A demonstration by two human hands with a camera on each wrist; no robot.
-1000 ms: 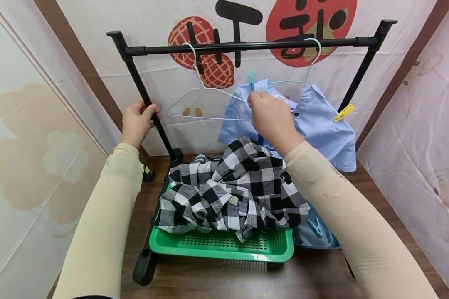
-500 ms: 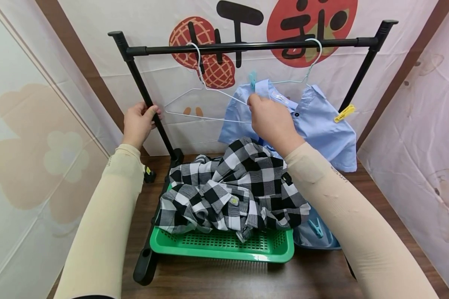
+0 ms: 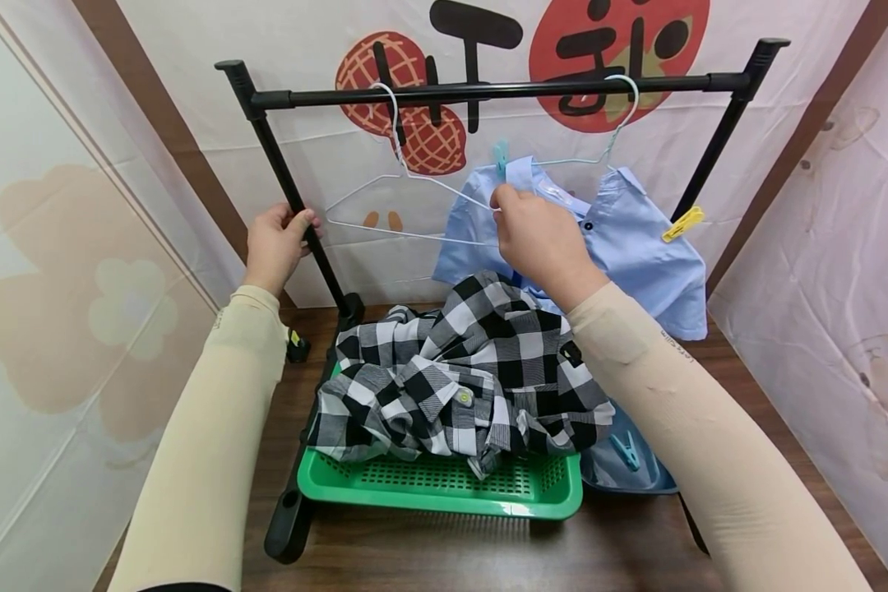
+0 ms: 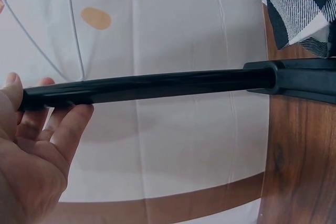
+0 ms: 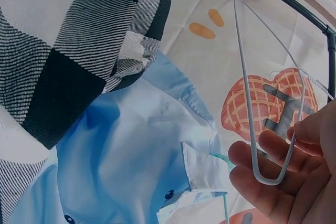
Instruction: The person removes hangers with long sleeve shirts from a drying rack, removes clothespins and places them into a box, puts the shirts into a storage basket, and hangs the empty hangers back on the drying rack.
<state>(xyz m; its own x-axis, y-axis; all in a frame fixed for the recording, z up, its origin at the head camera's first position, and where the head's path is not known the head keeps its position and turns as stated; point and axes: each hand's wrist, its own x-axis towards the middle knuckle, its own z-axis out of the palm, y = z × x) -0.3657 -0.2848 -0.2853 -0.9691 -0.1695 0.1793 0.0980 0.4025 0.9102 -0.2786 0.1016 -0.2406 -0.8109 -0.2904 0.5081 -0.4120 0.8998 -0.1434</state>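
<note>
In the head view my left hand (image 3: 274, 247) grips the rack's left black post (image 3: 277, 168). The left wrist view has its fingers curled around the bare post (image 4: 157, 86). My right hand (image 3: 543, 242) pinches the right end of a white wire hanger (image 3: 397, 136), whose hook sits over the rack's top bar (image 3: 481, 92). In the right wrist view the thumb and fingers are at the rounded end of the hanger (image 5: 244, 72). Behind the right hand a light blue shirt (image 3: 640, 255) hangs from another hanger (image 3: 625, 119), partly hidden by that hand and forearm.
A crumpled black-and-white checked shirt (image 3: 481, 362) lies over a green basket (image 3: 444, 503) below. Beside it, partly under my right forearm, stands a blue-grey tub (image 3: 607, 477) with a blue clothespin (image 3: 625, 450). Yellow (image 3: 683, 224) and blue clothespins (image 3: 501, 158) are on the blue shirt.
The white hanger has turned slightly, its hook shifting a little right on the bar and its left end rising a little. Both hands keep their places.
</note>
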